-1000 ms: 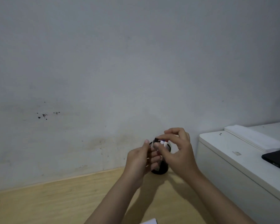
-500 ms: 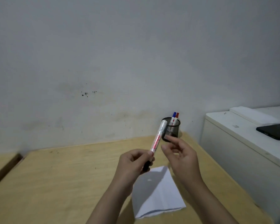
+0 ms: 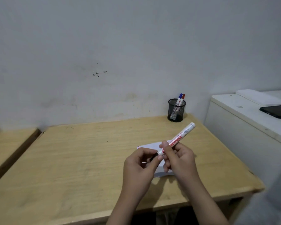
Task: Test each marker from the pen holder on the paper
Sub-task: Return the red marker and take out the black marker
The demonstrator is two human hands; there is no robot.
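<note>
A white marker (image 3: pixel 178 139) with red lettering slants above the paper (image 3: pixel 150 146) on the wooden desk (image 3: pixel 81 153), its barrel pinched by the right hand (image 3: pixel 178 158). The left hand (image 3: pixel 140 166) pinches its black cap (image 3: pixel 153 157). The mesh pen holder (image 3: pixel 176 110) stands at the wall with a blue-capped marker (image 3: pixel 179 99) and a red-capped marker (image 3: pixel 183 97).

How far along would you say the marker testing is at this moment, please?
Early. One white-barrelled marker with red lettering is out of the black mesh pen holder; the right hand grips its barrel while the left hand pinches its black cap end. The visible part of the white paper shows no strokes. The blue-capped marker and red-capped marker remain untested.
</note>
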